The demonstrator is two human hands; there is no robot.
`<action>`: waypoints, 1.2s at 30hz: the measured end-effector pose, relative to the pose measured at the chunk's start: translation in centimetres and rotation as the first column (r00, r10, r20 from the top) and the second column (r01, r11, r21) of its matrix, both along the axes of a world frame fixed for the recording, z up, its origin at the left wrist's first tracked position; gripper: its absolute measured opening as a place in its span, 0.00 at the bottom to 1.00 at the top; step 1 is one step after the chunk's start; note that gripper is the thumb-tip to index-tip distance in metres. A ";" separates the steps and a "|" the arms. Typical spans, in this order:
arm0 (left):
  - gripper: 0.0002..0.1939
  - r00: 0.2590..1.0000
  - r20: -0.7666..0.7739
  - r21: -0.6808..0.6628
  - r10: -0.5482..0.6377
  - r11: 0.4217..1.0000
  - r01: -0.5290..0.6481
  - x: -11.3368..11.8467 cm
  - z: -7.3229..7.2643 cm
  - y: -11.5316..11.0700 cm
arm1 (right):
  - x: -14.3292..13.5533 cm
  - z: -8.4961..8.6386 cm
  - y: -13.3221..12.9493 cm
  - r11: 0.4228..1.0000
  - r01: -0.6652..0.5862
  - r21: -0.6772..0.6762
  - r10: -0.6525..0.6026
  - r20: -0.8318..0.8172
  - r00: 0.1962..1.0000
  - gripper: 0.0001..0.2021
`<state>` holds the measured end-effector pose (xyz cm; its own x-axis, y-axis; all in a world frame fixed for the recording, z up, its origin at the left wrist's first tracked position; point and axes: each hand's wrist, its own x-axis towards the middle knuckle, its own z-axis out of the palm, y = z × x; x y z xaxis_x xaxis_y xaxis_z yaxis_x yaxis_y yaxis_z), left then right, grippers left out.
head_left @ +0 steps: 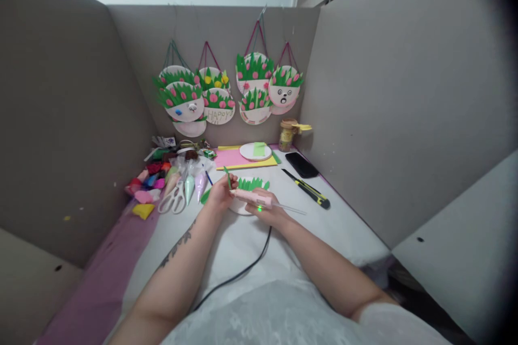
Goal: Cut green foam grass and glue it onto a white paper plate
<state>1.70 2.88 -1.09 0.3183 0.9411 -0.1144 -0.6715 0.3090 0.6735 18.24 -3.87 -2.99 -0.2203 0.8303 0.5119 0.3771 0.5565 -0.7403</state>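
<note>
My left hand (pixel 220 192) is closed on a narrow green paper leaf (pixel 227 177), which it holds upright. In my right hand (pixel 270 211) is a pale pink glue gun (pixel 253 198), its nozzle pointing left at the leaf's lower end. A clear glue stick (pixel 294 208) juts from the back of the gun, and a green light glows on its side. Under both hands lies a white paper plate (pixel 243 209) with a row of green paper grass (pixel 251 183) along its far part. My hands partly hide the plate.
White scissors (pixel 173 199), filled piping bags (pixel 189 186) and colourful packets (pixel 143 210) lie at left. At right are a utility knife (pixel 309 191), a phone (pixel 301 165) and a jar (pixel 286 135). Decorated plates (pixel 254 107) hang behind. A black cord (pixel 243 274) crosses the table.
</note>
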 end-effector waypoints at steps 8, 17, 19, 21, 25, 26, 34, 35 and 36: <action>0.09 1.000 0.012 0.000 0.006 1.000 -0.006 -0.3 -0.3 0.3 | 0.2 0.0 0.0 0.999 0.006 -0.034 -0.006 -0.010 1.000 0.09; 0.10 0.999 0.029 -0.019 0.024 1.000 -0.024 -0.2 -0.1 0.2 | 0.2 -0.1 0.1 0.998 0.038 -0.056 -0.040 -0.041 0.998 0.11; 0.10 0.999 0.036 -0.022 0.024 0.999 -0.024 -0.2 -0.1 0.2 | 0.2 -0.1 0.0 0.997 0.045 -0.057 -0.048 -0.048 0.998 0.11; 0.09 0.999 0.043 -0.023 0.019 1.000 -0.018 -0.2 -0.2 0.2 | 0.2 0.0 0.0 0.997 0.047 -0.056 -0.050 -0.052 0.997 0.10; 0.09 0.999 0.048 -0.024 0.010 1.000 -0.009 -0.3 -0.4 0.4 | 0.2 -0.1 0.0 0.997 0.060 -0.058 -0.064 -0.061 0.996 0.11; 0.09 0.999 0.046 -0.025 0.010 1.000 -0.009 -0.3 -0.4 0.5 | 0.2 -0.1 0.1 0.997 0.062 -0.053 -0.066 -0.060 0.996 0.11; 0.09 0.999 0.040 -0.016 0.002 1.000 -0.002 -0.3 -0.3 0.4 | 0.2 -0.3 0.1 0.998 0.051 -0.028 -0.052 -0.041 0.998 0.11; 0.09 0.999 0.037 -0.017 0.002 1.000 -0.001 -0.3 -0.3 0.4 | 0.2 -0.3 0.1 0.999 0.044 -0.031 -0.046 -0.038 0.998 0.11; 0.09 0.999 0.034 -0.017 0.000 1.000 0.000 -0.3 -0.3 0.4 | 0.2 -0.3 0.1 0.999 0.038 -0.033 -0.039 -0.037 0.999 0.11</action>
<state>1.41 3.28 -1.39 0.3222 0.9391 -0.1194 -0.6939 0.3201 0.6450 18.42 -3.72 -3.28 -0.1691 0.8540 0.4921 0.3695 0.5177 -0.7716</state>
